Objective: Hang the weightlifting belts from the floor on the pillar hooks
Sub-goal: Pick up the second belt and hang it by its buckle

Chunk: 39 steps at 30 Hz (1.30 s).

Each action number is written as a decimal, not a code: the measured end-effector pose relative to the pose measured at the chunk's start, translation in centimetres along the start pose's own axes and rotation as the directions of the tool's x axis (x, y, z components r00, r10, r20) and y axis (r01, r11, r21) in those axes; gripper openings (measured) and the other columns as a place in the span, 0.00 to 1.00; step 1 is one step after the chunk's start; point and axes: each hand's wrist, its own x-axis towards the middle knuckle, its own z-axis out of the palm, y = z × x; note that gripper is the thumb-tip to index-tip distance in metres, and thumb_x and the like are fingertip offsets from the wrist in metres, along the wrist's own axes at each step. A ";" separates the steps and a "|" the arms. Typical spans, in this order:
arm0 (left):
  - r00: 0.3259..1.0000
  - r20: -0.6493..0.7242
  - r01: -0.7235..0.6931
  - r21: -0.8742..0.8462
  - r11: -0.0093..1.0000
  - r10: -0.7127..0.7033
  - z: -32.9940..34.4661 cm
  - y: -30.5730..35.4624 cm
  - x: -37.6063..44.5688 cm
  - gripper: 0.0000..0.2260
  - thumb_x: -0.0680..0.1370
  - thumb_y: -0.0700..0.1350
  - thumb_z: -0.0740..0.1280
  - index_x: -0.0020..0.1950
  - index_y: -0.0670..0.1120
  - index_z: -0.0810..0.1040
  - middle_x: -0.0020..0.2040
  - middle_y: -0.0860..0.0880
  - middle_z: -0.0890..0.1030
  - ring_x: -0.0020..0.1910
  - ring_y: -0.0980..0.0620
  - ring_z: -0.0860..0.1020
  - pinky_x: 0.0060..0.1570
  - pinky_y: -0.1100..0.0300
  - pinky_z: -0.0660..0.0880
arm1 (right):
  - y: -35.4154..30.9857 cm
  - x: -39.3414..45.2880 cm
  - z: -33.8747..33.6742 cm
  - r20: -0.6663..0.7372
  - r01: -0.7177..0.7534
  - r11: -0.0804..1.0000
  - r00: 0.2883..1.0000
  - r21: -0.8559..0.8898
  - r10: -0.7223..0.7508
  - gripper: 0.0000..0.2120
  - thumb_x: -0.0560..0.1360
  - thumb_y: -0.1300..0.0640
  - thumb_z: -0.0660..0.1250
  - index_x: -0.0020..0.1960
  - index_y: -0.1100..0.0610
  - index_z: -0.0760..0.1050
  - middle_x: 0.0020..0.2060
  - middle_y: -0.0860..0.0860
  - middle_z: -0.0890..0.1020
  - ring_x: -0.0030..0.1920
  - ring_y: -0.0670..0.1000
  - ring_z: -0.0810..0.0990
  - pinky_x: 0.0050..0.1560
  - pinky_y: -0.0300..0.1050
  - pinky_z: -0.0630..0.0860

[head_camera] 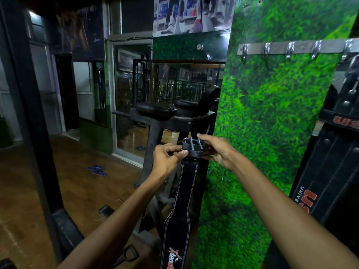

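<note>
A black weightlifting belt (182, 206) with white stitching and a red-and-white logo hangs down in front of me. Its metal buckle (192, 147) is at the top, level with my hands. My left hand (168, 159) pinches the buckle's left side. My right hand (215, 150) grips its right side with fingers curled behind it. A metal hook rail (291, 48) with several bare hooks is fixed high on the grass-covered pillar (272, 123), above and right of the hands. Another black belt (334, 171) with red lettering hangs at the right edge.
A black exercise machine (161, 113) stands just behind the belt, in front of a mirror. Blue slippers (97, 169) lie on the wooden floor at left. A dark metal frame post (35, 117) rises at the left.
</note>
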 end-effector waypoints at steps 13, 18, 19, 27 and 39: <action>0.993 -0.018 -0.120 -0.202 0.972 0.118 1.7 6.4 1.6 0.07 0.75 0.37 0.74 0.52 0.35 0.85 0.45 0.36 0.86 0.40 0.47 0.81 0.42 0.53 0.82 | -4.6 -1.6 -3.7 -0.353 0.598 0.800 0.737 -0.056 -0.576 0.06 0.73 0.64 0.76 0.48 0.65 0.84 0.37 0.53 0.84 0.31 0.36 0.79 0.38 0.31 0.76; 0.951 0.019 -0.306 -0.061 0.950 0.307 4.8 11.5 5.3 0.11 0.76 0.51 0.74 0.52 0.45 0.87 0.43 0.47 0.87 0.40 0.54 0.81 0.42 0.53 0.79 | -7.4 -2.5 -6.7 -0.413 0.622 0.778 0.688 -0.088 -0.597 0.03 0.72 0.63 0.77 0.44 0.61 0.84 0.33 0.50 0.83 0.29 0.37 0.78 0.36 0.31 0.75; 0.943 0.078 -0.323 -0.038 0.946 0.325 5.9 12.5 5.8 0.11 0.76 0.51 0.74 0.51 0.45 0.87 0.41 0.47 0.87 0.38 0.54 0.80 0.40 0.51 0.78 | -7.9 -2.8 -7.3 -0.415 0.632 0.768 0.673 -0.107 -0.612 0.03 0.72 0.63 0.78 0.44 0.62 0.85 0.33 0.50 0.83 0.30 0.38 0.78 0.36 0.32 0.75; 0.871 0.193 -0.452 -0.050 0.891 0.452 14.6 18.9 8.6 0.04 0.76 0.44 0.73 0.42 0.48 0.87 0.30 0.42 0.83 0.29 0.53 0.76 0.32 0.57 0.73 | -11.4 -6.0 -14.5 -0.465 0.668 0.666 0.498 -0.331 -0.732 0.03 0.73 0.60 0.77 0.42 0.55 0.84 0.33 0.49 0.84 0.32 0.42 0.79 0.36 0.37 0.77; 0.823 0.200 -0.551 0.050 0.833 0.532 24.4 27.4 10.3 0.08 0.79 0.43 0.69 0.43 0.42 0.83 0.33 0.50 0.79 0.33 0.56 0.73 0.35 0.60 0.67 | -18.5 -8.7 -24.0 -0.456 0.553 0.558 0.325 -0.619 -0.828 0.04 0.71 0.57 0.79 0.45 0.55 0.86 0.32 0.46 0.84 0.28 0.37 0.78 0.32 0.31 0.72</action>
